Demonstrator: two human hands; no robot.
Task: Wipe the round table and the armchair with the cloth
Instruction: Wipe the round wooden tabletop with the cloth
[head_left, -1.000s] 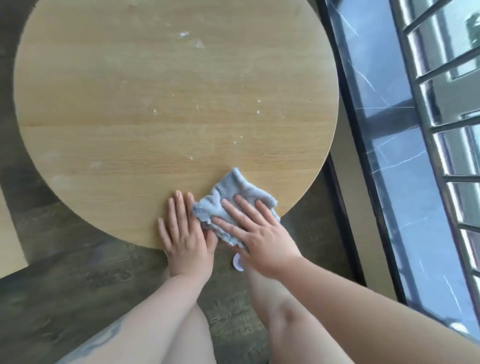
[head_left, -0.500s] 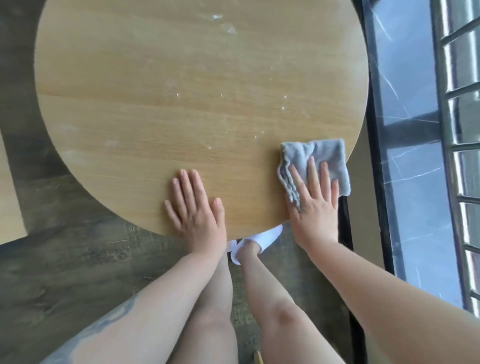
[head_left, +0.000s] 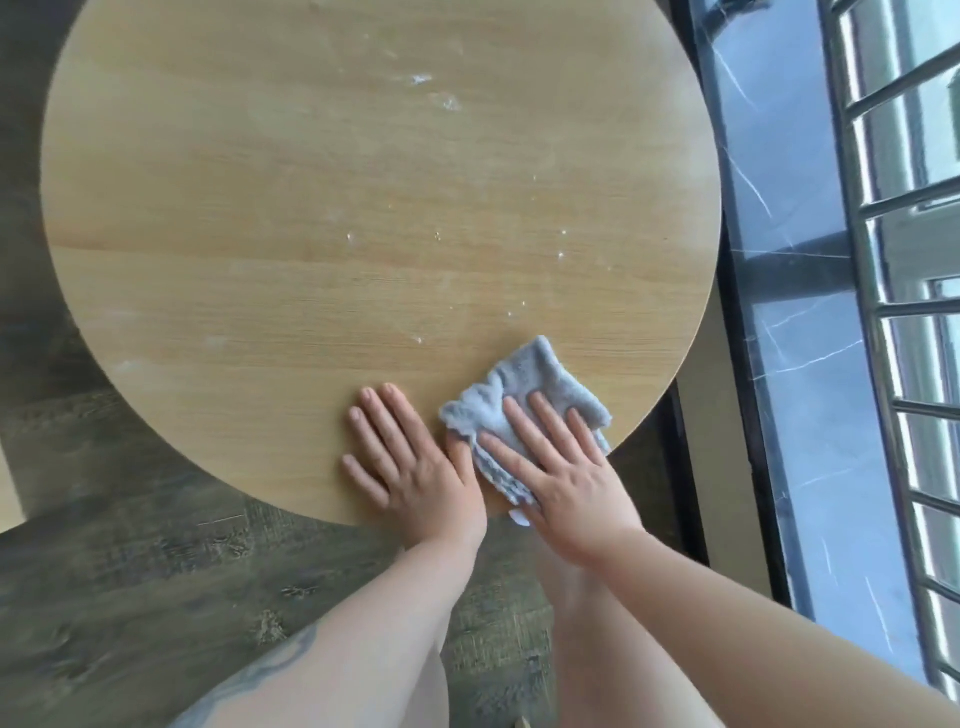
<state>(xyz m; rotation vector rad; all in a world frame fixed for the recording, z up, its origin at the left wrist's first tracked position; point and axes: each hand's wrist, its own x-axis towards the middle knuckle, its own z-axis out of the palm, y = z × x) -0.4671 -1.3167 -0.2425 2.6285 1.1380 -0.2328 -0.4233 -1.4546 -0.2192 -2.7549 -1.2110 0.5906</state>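
Near edge of round table: both hands lay flat, side by side.
Right hand: fingers straight and spread, pressed on the grey cloth.
Cloth position: crumpled on the tabletop by the near right rim, partly under the right palm.
Left hand: fingers straight, close together, flat on bare wood, thumb touching the cloth's left edge.
Tabletop condition: white specks and smears remained at centre and far side.
Surroundings: dark wood-look floor; marble sill at right.
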